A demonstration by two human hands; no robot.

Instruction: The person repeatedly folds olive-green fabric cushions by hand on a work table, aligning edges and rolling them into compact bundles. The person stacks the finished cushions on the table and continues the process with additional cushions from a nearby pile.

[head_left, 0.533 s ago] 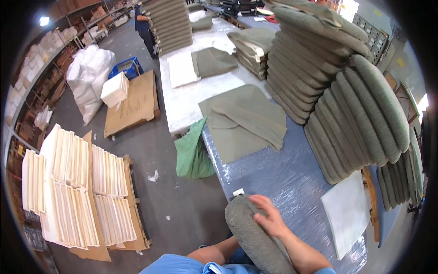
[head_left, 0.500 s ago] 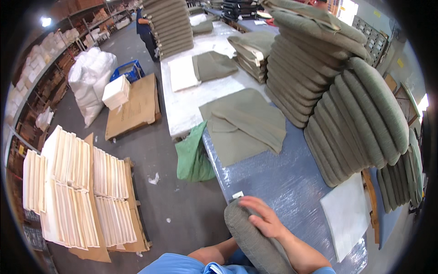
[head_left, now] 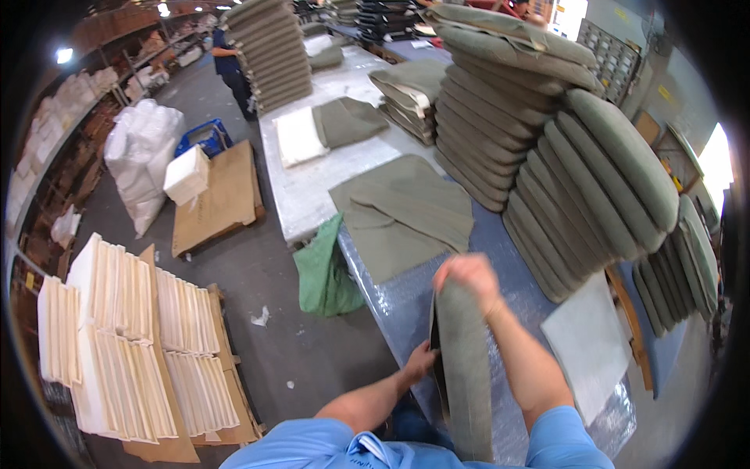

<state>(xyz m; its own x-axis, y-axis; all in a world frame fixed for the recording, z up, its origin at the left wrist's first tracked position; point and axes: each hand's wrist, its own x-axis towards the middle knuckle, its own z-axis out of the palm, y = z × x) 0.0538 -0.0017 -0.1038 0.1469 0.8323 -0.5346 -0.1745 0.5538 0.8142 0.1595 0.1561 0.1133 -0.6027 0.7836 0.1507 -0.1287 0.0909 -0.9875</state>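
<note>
A grey-green cushion point(head_left: 466, 367) stands on edge in front of me, its near end against my body and a dark gap along its left side. My right hand point(head_left: 470, 275), smeared by motion, is closed over the cushion's far upper end. Lower down, my left hand point(head_left: 422, 363) grips the left side by the dark gap, its fingertips partly hidden. Beyond my right hand, a grey-green fabric piece point(head_left: 406, 219) with a folded-over flap lies on the table.
The blue, film-covered table point(head_left: 508, 344) bears tall stacks of cushions point(head_left: 598, 180) on the right and a white sheet point(head_left: 590, 344). Green cloth point(head_left: 324, 273) hangs off its left edge. Stacked cream slabs point(head_left: 117, 344) stand on the floor at left. A person point(head_left: 230, 70) stands far off.
The cushion has swung upright and away from me. My right hand has moved up and forward over its far end; my left hand has come out into view at its left side.
</note>
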